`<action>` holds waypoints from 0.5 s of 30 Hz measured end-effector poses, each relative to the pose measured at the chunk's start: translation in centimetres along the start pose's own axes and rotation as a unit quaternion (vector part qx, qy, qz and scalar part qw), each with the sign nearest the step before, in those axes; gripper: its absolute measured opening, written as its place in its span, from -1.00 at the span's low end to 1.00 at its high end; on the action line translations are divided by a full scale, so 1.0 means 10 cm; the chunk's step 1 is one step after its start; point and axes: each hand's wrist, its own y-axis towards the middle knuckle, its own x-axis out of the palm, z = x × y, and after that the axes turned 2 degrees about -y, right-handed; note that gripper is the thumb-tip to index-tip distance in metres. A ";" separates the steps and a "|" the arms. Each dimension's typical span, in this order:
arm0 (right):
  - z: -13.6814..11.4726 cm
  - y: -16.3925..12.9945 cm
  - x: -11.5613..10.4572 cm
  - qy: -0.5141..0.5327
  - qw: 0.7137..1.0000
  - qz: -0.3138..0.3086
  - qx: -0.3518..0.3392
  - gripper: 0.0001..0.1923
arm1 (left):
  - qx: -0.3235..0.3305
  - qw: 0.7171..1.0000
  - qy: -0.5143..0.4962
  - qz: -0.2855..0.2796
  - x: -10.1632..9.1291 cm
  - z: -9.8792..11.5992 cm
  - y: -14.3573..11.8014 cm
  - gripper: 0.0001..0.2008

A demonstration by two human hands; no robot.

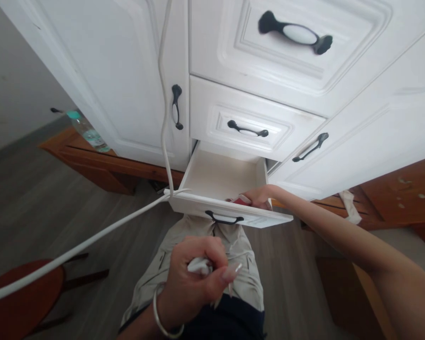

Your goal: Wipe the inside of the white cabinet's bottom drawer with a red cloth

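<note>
Left hand clenched around a white item, right hand inside an open drawer, touching a red item, grip unclear

The red item is mostly covered by the right hand, itself partly hidden by the drawer front. The white item is largely enclosed by the left hand. Cord and stool are cut off by the left edge.

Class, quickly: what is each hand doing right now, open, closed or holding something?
Left hand: closed around a small white object.
Right hand: on a red item in the open drawer; grip cannot be told.
</note>
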 end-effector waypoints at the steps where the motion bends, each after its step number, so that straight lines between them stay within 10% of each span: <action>1: -0.04 0.10 -0.06 -0.019 0.999 0.009 -0.024 -0.26 | 0.001 1.000 -0.014 0.013 -0.01 0.00 0.00 -0.69; 5: -0.38 0.57 -0.39 -0.206 0.948 0.239 -0.050 -0.30 | 0.001 0.995 -0.070 0.065 -0.02 0.02 0.01 -0.62; 9: -0.70 0.97 -0.75 -0.373 0.805 0.451 -0.097 -0.63 | -0.025 0.990 -0.105 0.091 0.01 0.04 0.02 -0.58; 15: -0.70 1.50 -1.19 -0.480 0.733 0.454 -0.161 -0.49 | -0.040 0.987 -0.115 0.104 0.04 0.05 0.04 -0.59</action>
